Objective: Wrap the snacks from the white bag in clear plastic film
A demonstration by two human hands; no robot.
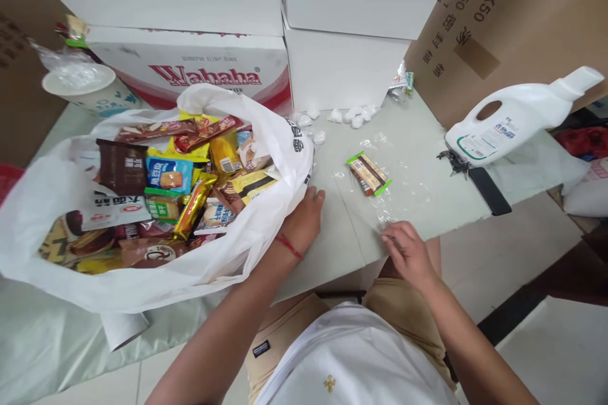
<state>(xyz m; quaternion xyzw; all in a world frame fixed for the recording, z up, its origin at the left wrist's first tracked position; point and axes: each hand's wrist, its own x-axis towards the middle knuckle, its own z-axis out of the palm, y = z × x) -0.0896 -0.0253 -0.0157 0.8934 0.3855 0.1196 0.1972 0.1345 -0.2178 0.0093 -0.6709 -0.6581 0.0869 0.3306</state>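
Two hands at the table edge: left hand rests loosely curled against the white bag of snacks, right hand pinches the clear bag (snack bar inside). Best to keep that pinch firm and the film flat, I judge, since it crumples easily.

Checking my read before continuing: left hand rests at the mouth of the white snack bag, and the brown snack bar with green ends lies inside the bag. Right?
Not quite. The left hand is at the white snack bag, but the brown snack bar lies outside it, on the clear film on the table, as the head view shows.
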